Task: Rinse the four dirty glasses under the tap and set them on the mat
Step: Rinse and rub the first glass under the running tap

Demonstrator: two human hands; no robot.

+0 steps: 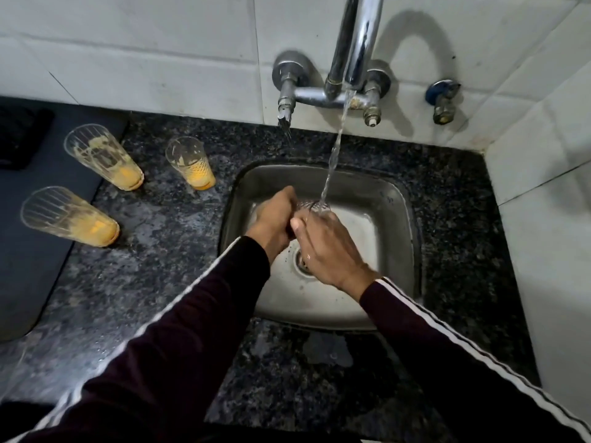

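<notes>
Three glasses (pixel 105 158) hold orange dregs; both hands, left (pixel 275 219) and right (pixel 326 247), grip the fourth glass (pixel 311 206) under water.

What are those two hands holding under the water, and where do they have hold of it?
A clear glass, held over the sink. Both the left hand and the right hand wrap its sides, hiding the exact grip.

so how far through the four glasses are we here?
Done: nothing yet; no rinsed glass sits on the dark mat. In hand: the first glass is over the steel sink, held by the left hand and right hand under the running tap stream. Left: three glasses with orange residue, far left, near left and middle, wait upright on the granite counter beside the mat.
</notes>
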